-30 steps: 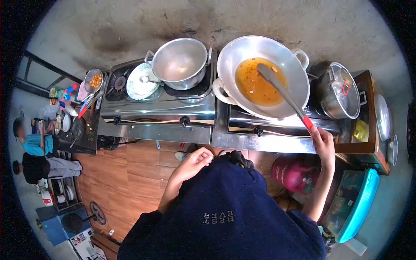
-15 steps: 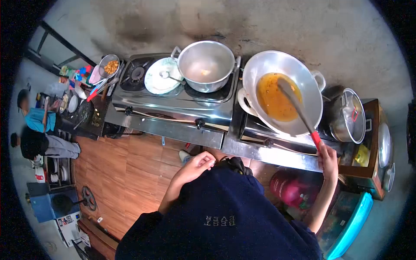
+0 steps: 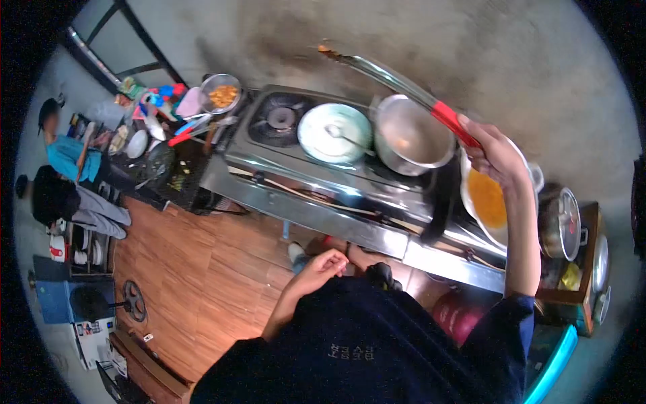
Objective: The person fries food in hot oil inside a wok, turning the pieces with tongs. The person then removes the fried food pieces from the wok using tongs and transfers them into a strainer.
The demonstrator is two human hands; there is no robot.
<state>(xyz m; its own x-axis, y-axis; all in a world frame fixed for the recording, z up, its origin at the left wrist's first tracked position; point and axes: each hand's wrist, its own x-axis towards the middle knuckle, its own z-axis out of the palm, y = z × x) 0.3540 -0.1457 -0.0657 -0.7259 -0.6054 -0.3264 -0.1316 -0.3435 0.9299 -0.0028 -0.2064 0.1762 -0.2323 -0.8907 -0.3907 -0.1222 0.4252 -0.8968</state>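
My right hand grips the red handle of long metal tongs, raised above the stove. A small brown piece is at their tip. Behind my right forearm sits a white-handled wok containing orange-brown oil. To its left, a deep metal pot stands under the tongs. Beside that pot lies a pale plate with a spoon on it. My left hand is near my waist, its fingers curled together; whatever they may hold is hidden.
The two-burner stove runs along the wall. Farther left, a metal bowl contains brown fried pieces. Two people stand at the far left counter. A lidded pot and wooden cabinet are at right; a pink gas cylinder stands below.
My right hand has lifted the tongs out of the wok and swung them up and left over the pot. The camera view has shifted left. My left hand stays curled at my waist.
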